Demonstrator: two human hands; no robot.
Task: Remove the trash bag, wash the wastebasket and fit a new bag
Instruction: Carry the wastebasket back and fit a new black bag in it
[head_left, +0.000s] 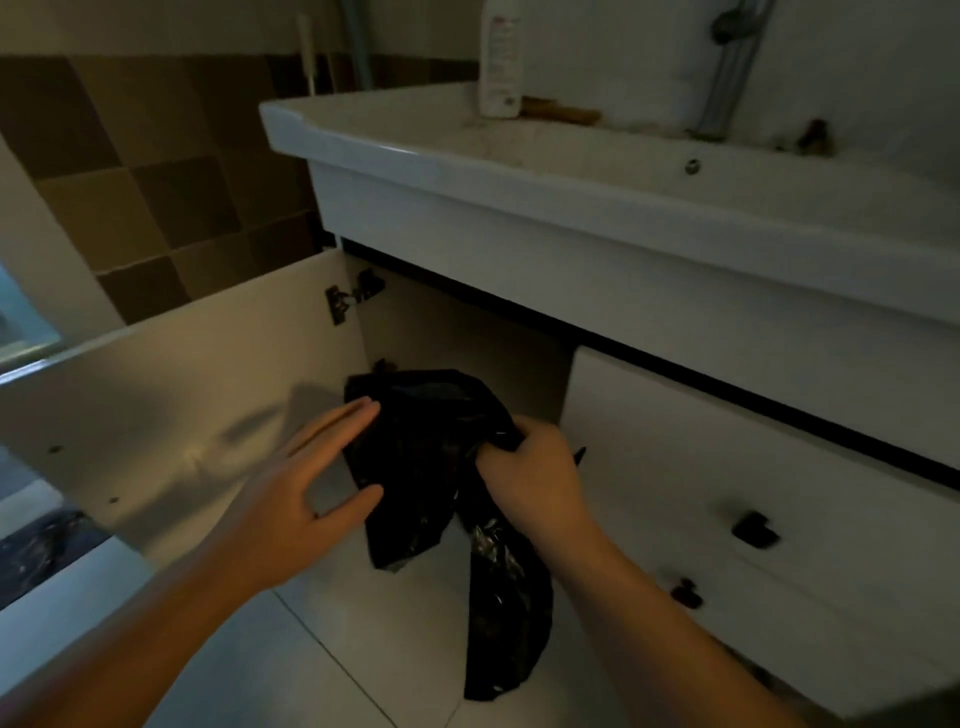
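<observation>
A crumpled black trash bag (431, 457) hangs in front of the open cabinet under the sink, its lower end drooping toward the floor. My right hand (535, 478) is closed on the bag's upper right edge. My left hand (317, 478) is at the bag's left side, fingers spread and thumb apart, fingertips touching the plastic without gripping it. No wastebasket is in view.
The open cabinet door (182, 410) stands to the left of my hands. White drawers with black handles (753, 530) are to the right. Above is the white sink (571, 156) with a white bottle (500, 62) on its rim. Pale tile floor (374, 634) lies below.
</observation>
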